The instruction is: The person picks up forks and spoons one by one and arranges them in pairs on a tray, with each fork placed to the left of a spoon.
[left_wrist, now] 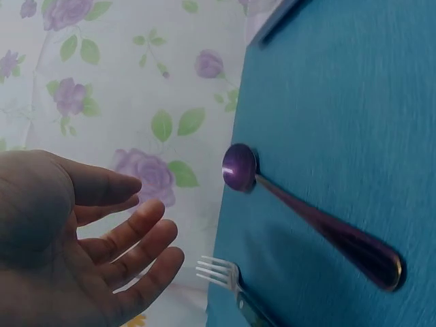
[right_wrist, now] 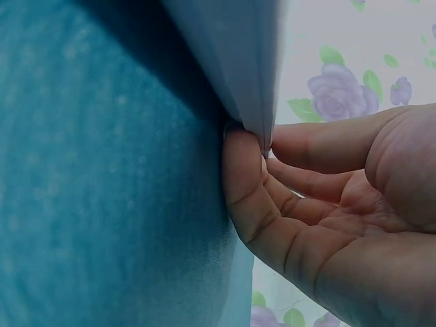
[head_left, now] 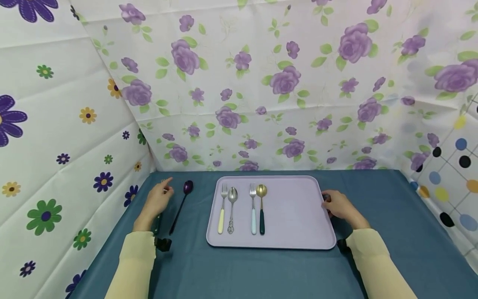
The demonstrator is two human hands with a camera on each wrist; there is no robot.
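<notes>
A lilac tray lies on the table, and my right hand pinches its right rim between thumb and fingers. In the right wrist view the fingertips reach under the tray's edge. My left hand hovers over the table's left side, its fingers loosely bent and holding nothing. Below that hand lies a fork with a dark green handle, mostly hidden in the head view. Just right of it is a purple spoon. On the tray are a yellow-handled fork, an ornate silver spoon, a light-blue-handled fork and a gold spoon with a dark green handle.
A blue-green cloth covers the table. Behind it hangs a rose-patterned sheet; a flower-print sheet stands at the left and a dotted one at the right.
</notes>
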